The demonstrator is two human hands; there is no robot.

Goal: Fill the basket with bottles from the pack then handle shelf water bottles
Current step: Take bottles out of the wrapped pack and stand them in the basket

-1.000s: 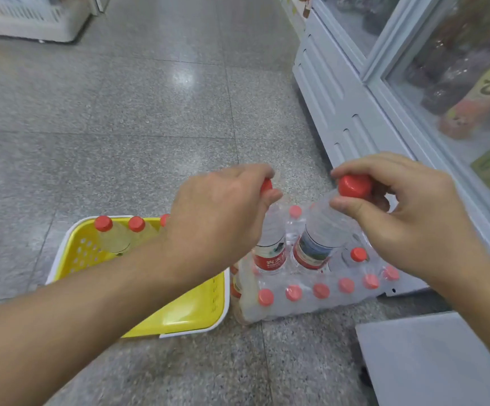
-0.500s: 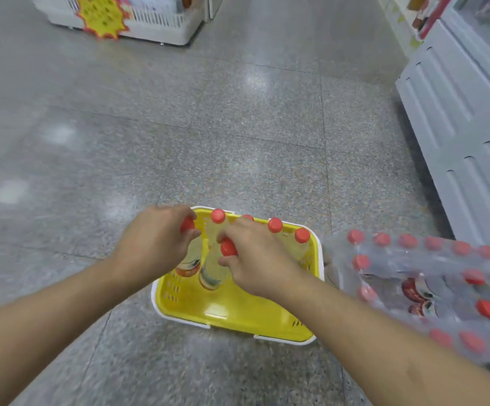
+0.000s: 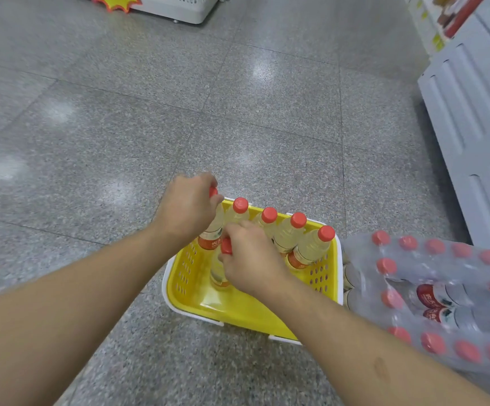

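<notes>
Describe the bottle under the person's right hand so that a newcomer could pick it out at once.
Find the yellow basket on the grey floor, beside the wrapped pack. A row of red-capped bottles lines its far wall. The bottle you want stands alone, nearer the camera than that row, its cap gripped by the right hand.

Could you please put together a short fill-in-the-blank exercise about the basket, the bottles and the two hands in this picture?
1. The basket standing on the floor is ____ inside, with a white rim.
2. Each bottle standing in the basket has a ____ cap, like this bottle.
3. The right hand grips a bottle by its ____.
4. The shrink-wrapped pack lies on the floor to the ____ of the basket, while the left hand holds a bottle at the basket's far left corner.

Missing words: yellow; red; cap; right
</notes>
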